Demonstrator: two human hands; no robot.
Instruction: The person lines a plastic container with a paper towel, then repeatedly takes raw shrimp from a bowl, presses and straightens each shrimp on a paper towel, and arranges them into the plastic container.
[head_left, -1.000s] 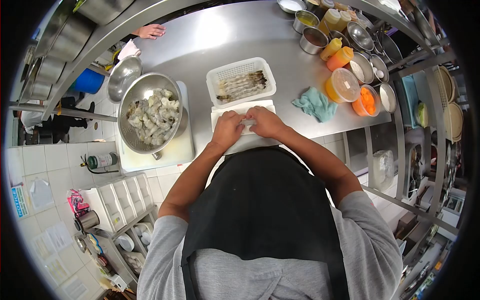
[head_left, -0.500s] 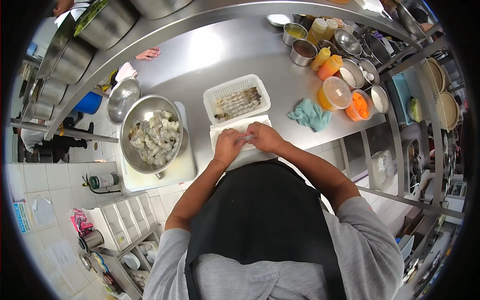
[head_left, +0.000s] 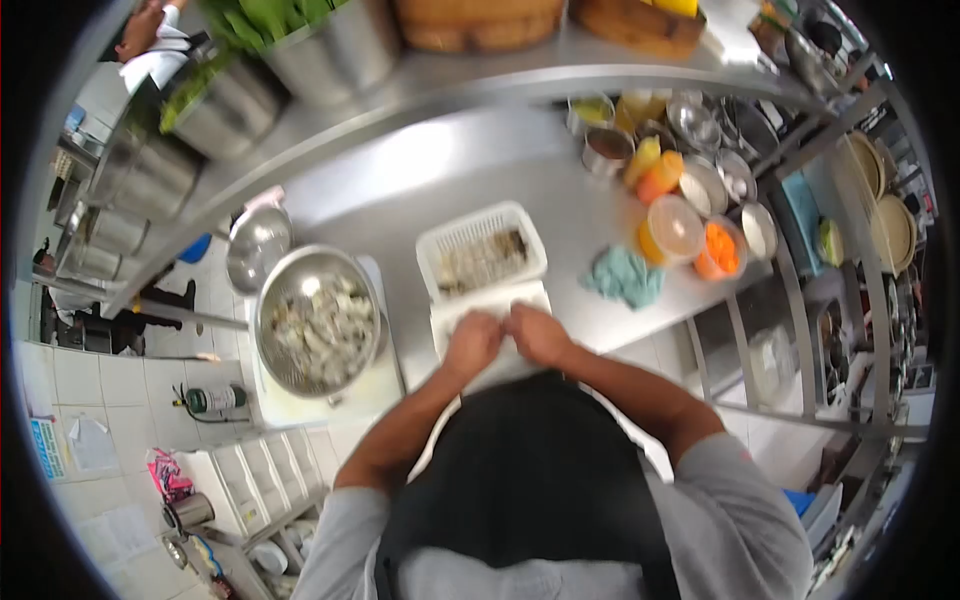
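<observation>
My left hand and my right hand meet over a white board at the counter's front edge, fingers closed together. Whatever they pinch is too blurred to make out. Just beyond the board, a white perforated basket holds a row of peeled-looking shrimp. To the left, a steel colander full of shrimp rests on a white cutting board.
A teal cloth lies right of the basket. Sauce bottles, tubs and steel bowls crowd the right side. A steel bowl stands behind the colander. An overhead shelf with pots crosses the top.
The view has tilted up, so the counter and hands appear lower and more of the shelf shows. The other person's hand at the far left is out of sight. My hands stay together over the board.
</observation>
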